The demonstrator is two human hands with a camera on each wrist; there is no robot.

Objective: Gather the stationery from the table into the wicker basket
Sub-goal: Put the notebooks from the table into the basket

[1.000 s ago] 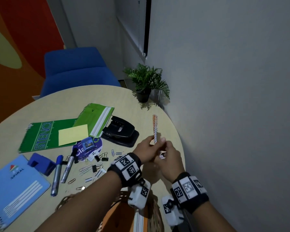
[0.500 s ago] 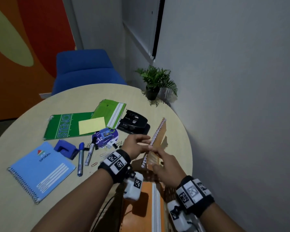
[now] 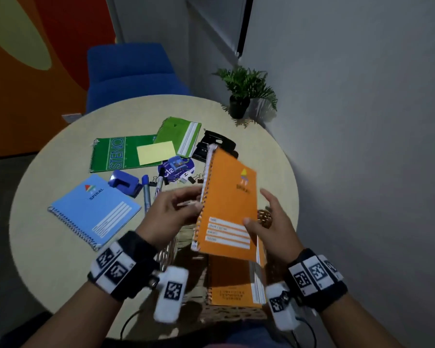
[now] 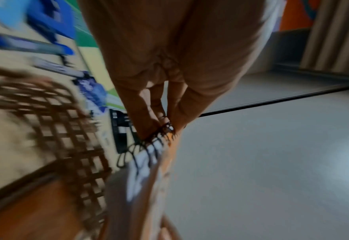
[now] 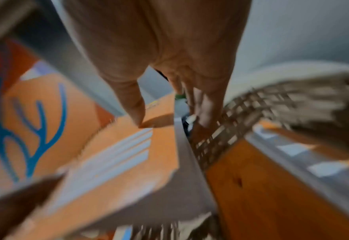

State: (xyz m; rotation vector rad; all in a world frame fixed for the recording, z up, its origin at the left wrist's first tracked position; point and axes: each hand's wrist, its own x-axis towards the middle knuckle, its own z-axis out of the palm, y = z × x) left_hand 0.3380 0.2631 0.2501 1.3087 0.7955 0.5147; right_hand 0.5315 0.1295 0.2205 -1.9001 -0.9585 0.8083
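Note:
An orange spiral notebook, cover up and tilted, hangs over the wicker basket at the table's near edge. My left hand pinches its spiral edge. My right hand holds the opposite edge, thumb on the cover and fingers behind it. Inside the basket lies a second orange notebook. Both wrist views are blurred.
On the round table lie a blue spiral notebook, a green steno pad with a yellow sticky pad, a light green notebook, a black hole punch, a small blue punch, markers and clips. A potted plant stands by the wall.
The orange notebook has turned from upright and edge-on to cover facing me and has come down over the basket. Both hands have kept hold of it.

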